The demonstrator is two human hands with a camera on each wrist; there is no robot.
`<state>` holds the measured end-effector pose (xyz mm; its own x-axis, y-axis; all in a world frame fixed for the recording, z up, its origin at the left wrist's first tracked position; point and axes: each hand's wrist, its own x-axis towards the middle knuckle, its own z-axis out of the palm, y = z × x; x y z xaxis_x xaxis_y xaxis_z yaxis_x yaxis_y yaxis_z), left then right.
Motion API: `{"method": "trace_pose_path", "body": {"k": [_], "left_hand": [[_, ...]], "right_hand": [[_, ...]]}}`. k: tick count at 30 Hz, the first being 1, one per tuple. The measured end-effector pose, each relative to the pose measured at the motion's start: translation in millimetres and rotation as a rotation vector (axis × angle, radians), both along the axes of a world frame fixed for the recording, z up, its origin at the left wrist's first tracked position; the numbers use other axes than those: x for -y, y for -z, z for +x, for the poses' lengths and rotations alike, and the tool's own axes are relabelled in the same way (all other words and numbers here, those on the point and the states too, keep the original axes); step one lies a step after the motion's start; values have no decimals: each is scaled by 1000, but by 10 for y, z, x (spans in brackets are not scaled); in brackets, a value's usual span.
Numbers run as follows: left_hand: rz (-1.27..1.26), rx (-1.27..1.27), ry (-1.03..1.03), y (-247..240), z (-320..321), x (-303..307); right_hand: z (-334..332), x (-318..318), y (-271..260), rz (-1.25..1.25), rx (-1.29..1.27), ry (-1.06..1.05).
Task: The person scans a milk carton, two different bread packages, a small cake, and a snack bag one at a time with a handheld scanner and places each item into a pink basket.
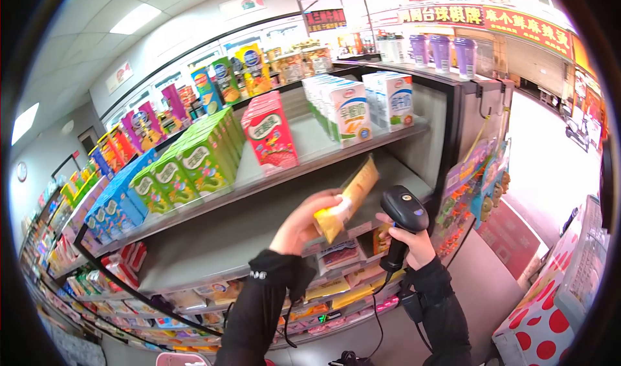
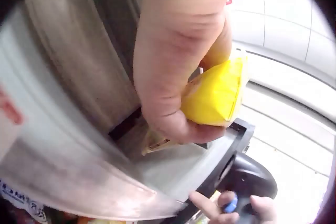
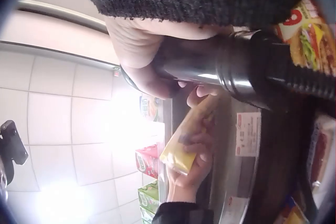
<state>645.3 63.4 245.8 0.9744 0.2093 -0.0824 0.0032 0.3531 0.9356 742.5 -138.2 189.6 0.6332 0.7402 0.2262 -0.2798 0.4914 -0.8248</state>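
Note:
My left hand point(image 1: 303, 218) grips a long yellow snack packet point(image 1: 349, 201), tilted up to the right in front of the shelf. In the left wrist view the packet's bright yellow end point(image 2: 216, 95) sticks out between thumb and fingers. My right hand point(image 1: 414, 244) holds a black barcode scanner point(image 1: 405, 209) by its handle, with a cord running down from it. The scanner's head stands just right of the packet, apart from it. Seen from the right wrist, the scanner handle point(image 3: 194, 61) crosses in front, and the left hand point(image 3: 191, 174) with the packet lies beyond.
Drink cartons in green point(image 1: 194, 162), red point(image 1: 270, 133) and white point(image 1: 349, 112) line the upper shelf. Packaged foods point(image 1: 339, 256) fill the lower racks. Hanging toys point(image 1: 479, 178) are at the shelf's right end, and a red-dotted box point(image 1: 537, 327) stands at lower right.

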Motion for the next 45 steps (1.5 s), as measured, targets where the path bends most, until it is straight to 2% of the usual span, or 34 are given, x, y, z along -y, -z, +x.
{"method": "trace_pose_path", "body": {"k": [5, 6, 8, 9, 10, 12, 13, 14, 16, 23, 26, 28, 30, 34, 36, 40, 43, 45], "left_hand": [[-247, 191, 7, 296, -901, 269], [-305, 200, -53, 391, -1087, 319], [-437, 320, 69, 545, -1432, 301], [-396, 339, 89, 617, -1567, 282], [-404, 336, 66, 642, -1695, 289], [-443, 394, -67, 677, -1961, 340], [-449, 413, -55, 722, -2086, 318], [-459, 415, -77, 798, -2206, 282], [-633, 476, -15, 993, -2430, 190], [-438, 385, -168, 1161, -3372, -9], [-525, 454, -158, 1370, -3810, -139], [-600, 468, -201, 1358, -4104, -167], [-522, 434, -350, 1422, -4402, -218], [-533, 456, -541, 1541, -4913, -281], [-552, 449, -543, 1660, -5167, -305], [-561, 517, -622, 1757, -5563, -331], [-580, 483, -558, 1839, -5856, -362], [-648, 505, -616, 1853, -5977, -329]], "right_hand": [[-423, -66, 180, 127, 150, -123], [-517, -74, 232, 153, 170, -149], [-673, -41, 272, 124, 347, -288], [-769, 30, 219, -41, 416, -341], [-724, 11, 399, -227, 1090, -263], [-1008, 0, 332, -212, 910, -350], [-1102, 25, 405, -193, 877, -417], [-1258, -18, 119, -229, 566, -717], [-1425, -216, 73, -137, 902, -877], [-2351, -651, 168, -173, 885, -968], [-2766, -831, 252, -262, 832, -1024], [-3095, -968, 317, -309, 881, -961], [-3390, -1068, 445, -357, 826, -961], [-3910, -1223, 617, -364, 788, -1007], [-4158, -1286, 684, -280, 880, -1023], [-4597, -1394, 739, -300, 921, -1073], [-4853, -1430, 781, -280, 896, -1080], [-4976, -1454, 782, -285, 886, -1083]]}}
